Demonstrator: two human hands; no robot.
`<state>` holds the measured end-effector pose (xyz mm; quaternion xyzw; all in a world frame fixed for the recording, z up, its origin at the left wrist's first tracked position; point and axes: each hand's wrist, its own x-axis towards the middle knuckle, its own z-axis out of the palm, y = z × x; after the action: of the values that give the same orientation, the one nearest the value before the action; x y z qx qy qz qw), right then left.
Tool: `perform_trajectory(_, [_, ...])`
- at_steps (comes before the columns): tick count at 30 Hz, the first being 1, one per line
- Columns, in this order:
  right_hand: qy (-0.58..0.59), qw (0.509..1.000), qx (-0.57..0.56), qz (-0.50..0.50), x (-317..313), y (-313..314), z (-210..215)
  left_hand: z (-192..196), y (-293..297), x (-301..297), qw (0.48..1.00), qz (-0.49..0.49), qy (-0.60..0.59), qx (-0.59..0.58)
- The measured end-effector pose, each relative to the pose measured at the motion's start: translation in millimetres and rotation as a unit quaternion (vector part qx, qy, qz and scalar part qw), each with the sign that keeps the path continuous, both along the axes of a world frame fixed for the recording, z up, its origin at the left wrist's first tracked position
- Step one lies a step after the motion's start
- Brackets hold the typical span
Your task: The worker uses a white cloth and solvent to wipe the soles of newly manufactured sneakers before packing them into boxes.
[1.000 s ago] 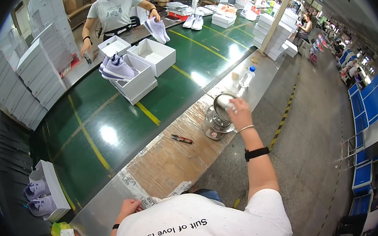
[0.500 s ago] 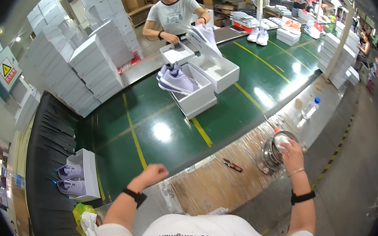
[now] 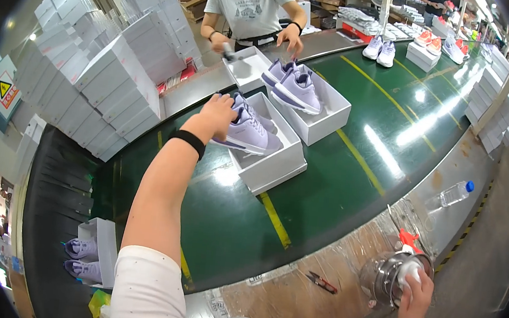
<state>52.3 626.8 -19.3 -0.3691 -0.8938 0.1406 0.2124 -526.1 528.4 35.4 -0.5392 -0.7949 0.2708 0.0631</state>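
My left hand [image 3: 217, 117] is stretched out over the green belt, its fingers curled round the heel end of a lavender sneaker [image 3: 249, 135]. That pair rests in a white shoebox [image 3: 271, 173], heels sticking out over its left rim. To the right, my right hand [image 3: 416, 297] grips a white cloth wad [image 3: 409, 273] at the mouth of a shiny steel pot [image 3: 379, 275]. A second white shoebox [image 3: 326, 124], just beyond the first, holds another pair of lavender sneakers [image 3: 300, 93].
Thread snips [image 3: 322, 282] and a red-orange nozzle [image 3: 407, 238] lie near the pot. A blue-capped bottle [image 3: 456, 194] lies farther right. Across the belt, a co-worker [image 3: 250, 11] stands by an open white box [image 3: 248, 66]. White box stacks [image 3: 114, 90] rise at left.
My left hand has reached forward from the near edge to the sneaker. The co-worker's sneakers now sit in the second box. My right hand stays at the pot with the cloth.
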Motion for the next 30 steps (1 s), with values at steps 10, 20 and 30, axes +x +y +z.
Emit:
perform_trajectory(10, [-0.027, 0.999, -0.012, -0.028, -2.1, 2.5, -10.2, -27.2, 48.2, -37.7, 0.960, 0.148, -0.043, -0.234])
perform_trajectory(20, [0.005, 0.999, -0.032, 0.026, 2.0, 3.8, 5.1, 85.1, -60.4, 34.8, 0.991, 0.110, -0.049, -0.059])
perform_trajectory(30, [0.051, 0.992, 0.028, 0.115, 9.7, 23.7, -6.7, -7.3, -268.0, 229.8, 0.203, 0.260, -0.782, 0.529])
